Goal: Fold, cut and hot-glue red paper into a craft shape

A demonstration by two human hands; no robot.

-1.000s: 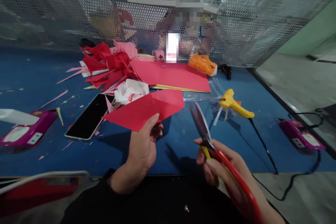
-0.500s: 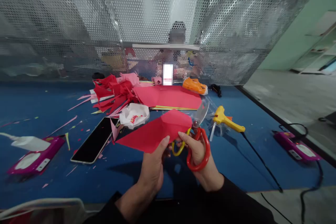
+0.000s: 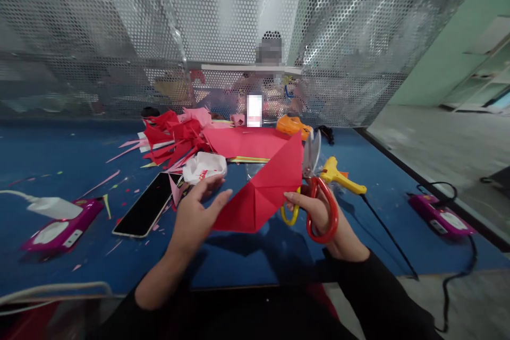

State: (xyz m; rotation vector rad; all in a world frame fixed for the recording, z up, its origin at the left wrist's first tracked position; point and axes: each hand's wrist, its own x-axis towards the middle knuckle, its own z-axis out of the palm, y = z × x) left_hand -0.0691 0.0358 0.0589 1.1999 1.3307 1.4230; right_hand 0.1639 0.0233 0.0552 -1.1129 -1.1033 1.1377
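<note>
A creased sheet of red paper [image 3: 265, 186] is held up over the blue table, its fold lines meeting near the middle. My right hand [image 3: 313, 207] pinches its right side between thumb and fingers. That same hand carries scissors [image 3: 327, 223] with red and yellow handles, their blades pointing up and away beside the paper. At the sheet's left edge, my left hand [image 3: 195, 215] is open, fingers apart and thumb close to the paper; whether it touches is unclear.
Red and pink paper scraps [image 3: 175, 135], more red sheets [image 3: 243, 143], a white dish [image 3: 203, 164] and an orange packet [image 3: 294, 126] lie ahead. A phone [image 3: 147, 204] is left; a yellow glue gun [image 3: 340, 176] is right. Purple power strips [image 3: 64, 228] flank the table before a perforated screen [image 3: 235, 16].
My left hand has moved left and its fingers have spread away from the paper. The red sheet has turned and opened out. My right hand, with the scissors, has shifted right.
</note>
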